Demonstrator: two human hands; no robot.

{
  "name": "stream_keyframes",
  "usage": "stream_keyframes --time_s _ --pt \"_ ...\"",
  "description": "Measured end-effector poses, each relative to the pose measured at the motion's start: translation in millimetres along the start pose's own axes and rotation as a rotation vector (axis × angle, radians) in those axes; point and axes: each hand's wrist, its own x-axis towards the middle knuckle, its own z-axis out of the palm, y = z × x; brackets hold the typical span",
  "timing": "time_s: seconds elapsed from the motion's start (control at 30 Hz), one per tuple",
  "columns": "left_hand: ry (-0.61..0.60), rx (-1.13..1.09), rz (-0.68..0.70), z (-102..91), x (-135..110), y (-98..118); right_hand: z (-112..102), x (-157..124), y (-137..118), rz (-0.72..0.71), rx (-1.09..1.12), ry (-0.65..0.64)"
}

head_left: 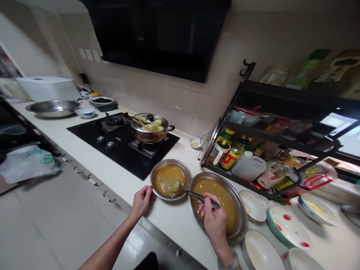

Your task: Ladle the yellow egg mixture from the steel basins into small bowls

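My right hand (pixel 215 219) is closed round the dark handle of a ladle (pixel 194 193). The ladle's head dips into yellowish-brown liquid in the smaller metal bowl (pixel 153 189). Thumb and fingers of my left hand (pixel 143 200) pinch that bowl's rim on its near left side. Right beside it is a larger metal bowl (pixel 244 217) with brownish liquid and small pale bits, and my right hand is above it.
A lidded pot (pixel 149 129) stands on the black gas stove (pixel 119 150). At the right are a black rack (pixel 270 193) of bottles and jars, a strawberry-patterned dish (pixel 289 227) and several white bowls (pixel 261 253). A wide metal pan (pixel 53 108) lies at far left.
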Motion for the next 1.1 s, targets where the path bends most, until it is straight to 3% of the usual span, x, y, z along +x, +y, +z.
stream_keyframes --time_s 0.13,0.3,0.43,0.67,0.83,0.97,1.1 --pt "-0.002 -0.029 0.040 0.0 0.6 -5.6 -0.9 -2.0 10.4 -0.064 0.016 -0.005" --pt "-0.029 0.017 0.124 -1.7 5.2 -18.3 0.9 0.6 13.1 0.028 0.191 0.092" --pt "-0.035 0.093 0.190 -3.1 9.4 -22.9 -4.0 -5.0 3.4 0.003 0.216 0.189" --pt "-0.094 0.071 0.257 -3.4 11.7 -20.9 -39.9 -19.6 -30.0 -0.135 0.154 0.437" --pt "-0.106 0.047 0.282 -3.6 12.6 -14.9 -72.5 -34.6 -26.9 -0.169 -0.027 0.549" --pt "-0.128 0.048 0.283 -4.2 12.4 -12.0 -85.9 -55.9 -13.7 -0.252 -0.302 0.493" --pt "-0.136 -0.001 0.267 -3.4 11.7 -12.1 -85.4 -73.7 -11.7 -0.576 -0.530 0.307"
